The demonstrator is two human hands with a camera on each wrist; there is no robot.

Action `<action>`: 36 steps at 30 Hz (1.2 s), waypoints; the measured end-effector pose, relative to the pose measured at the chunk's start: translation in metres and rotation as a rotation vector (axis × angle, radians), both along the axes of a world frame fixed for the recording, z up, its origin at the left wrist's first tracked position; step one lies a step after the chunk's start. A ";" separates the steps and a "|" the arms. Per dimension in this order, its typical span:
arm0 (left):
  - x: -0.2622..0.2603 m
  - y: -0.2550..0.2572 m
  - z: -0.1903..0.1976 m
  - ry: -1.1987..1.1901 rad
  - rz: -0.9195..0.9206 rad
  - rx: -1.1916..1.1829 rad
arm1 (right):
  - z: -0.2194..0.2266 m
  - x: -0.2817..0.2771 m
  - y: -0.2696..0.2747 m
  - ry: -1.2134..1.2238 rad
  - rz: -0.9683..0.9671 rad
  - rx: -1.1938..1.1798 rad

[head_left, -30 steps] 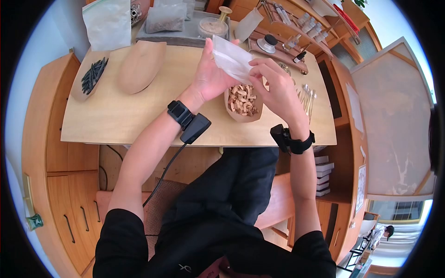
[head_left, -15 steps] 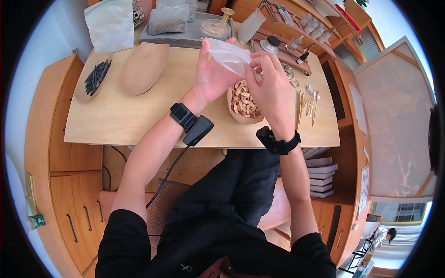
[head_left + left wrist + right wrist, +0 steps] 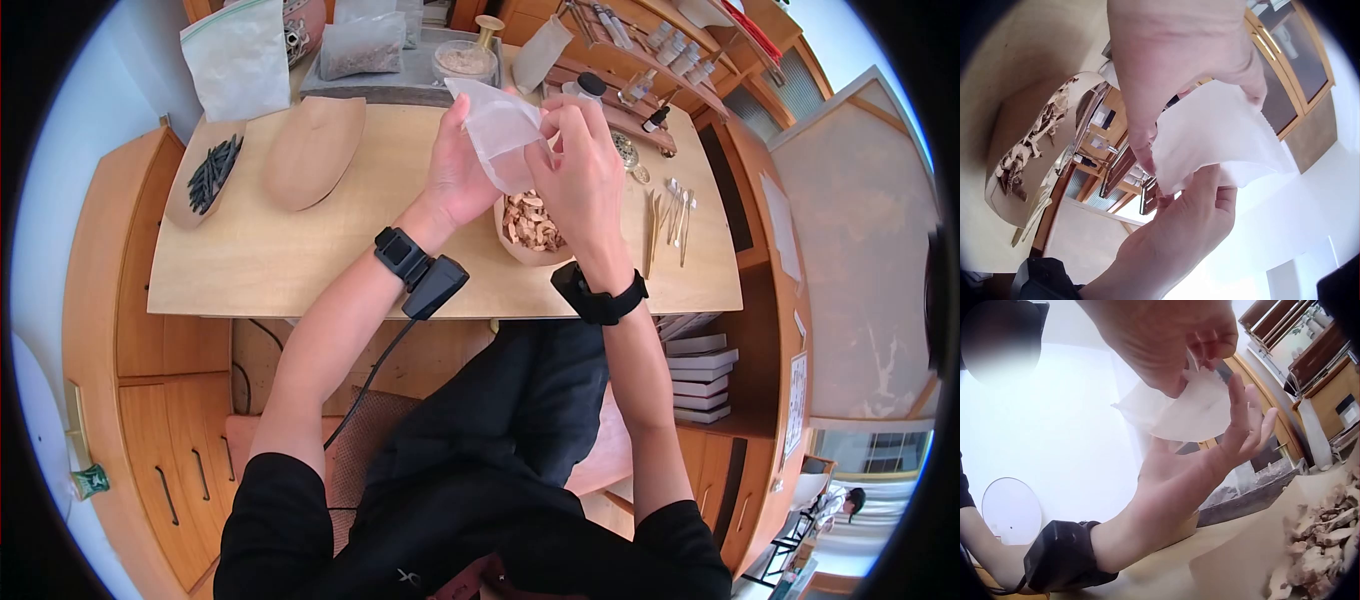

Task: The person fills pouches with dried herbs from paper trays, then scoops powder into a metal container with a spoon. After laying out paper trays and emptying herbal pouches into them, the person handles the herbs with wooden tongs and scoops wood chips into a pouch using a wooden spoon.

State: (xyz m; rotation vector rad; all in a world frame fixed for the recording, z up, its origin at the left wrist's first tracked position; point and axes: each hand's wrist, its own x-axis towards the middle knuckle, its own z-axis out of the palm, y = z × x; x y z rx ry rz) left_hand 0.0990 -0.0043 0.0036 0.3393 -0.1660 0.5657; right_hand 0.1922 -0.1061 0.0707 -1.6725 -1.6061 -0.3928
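Observation:
In the head view a translucent white pouch [image 3: 500, 130] is between the two hands, above the table. My right hand [image 3: 582, 175] pinches its near right edge with thumb and fingertips. Behind the pouch, my left hand [image 3: 458, 165] lies palm up, fingers extended and partly hidden by it. The right wrist view shows those straight fingers [image 3: 1238, 412] beside the white sheet. Just below the hands stands a tan paper-like tray [image 3: 540, 258] of pale brown wood-like chips [image 3: 530, 222], partly covered by the right hand.
To the left are a tray of dark sticks [image 3: 213, 175] and a tan oval piece [image 3: 315, 155]. Behind them stand a white zip bag [image 3: 238, 65] and a grey tray [image 3: 390, 92]. Slim tools [image 3: 683, 220] lie at right, near a rack of small bottles [image 3: 640, 90].
My right hand has come left and closer to the left hand. The pouch has turned and spreads wider, its lower edge hanging further down over the chips.

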 end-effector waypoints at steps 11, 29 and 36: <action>0.009 0.019 -0.016 -0.048 0.090 -0.034 | -0.001 -0.018 -0.018 -0.027 0.184 0.076; 0.010 0.014 -0.017 -0.050 0.039 -0.026 | -0.011 -0.016 -0.016 -0.214 0.062 -0.105; 0.006 0.012 -0.011 -0.040 0.040 -0.031 | -0.005 -0.009 -0.031 -0.173 0.108 -0.174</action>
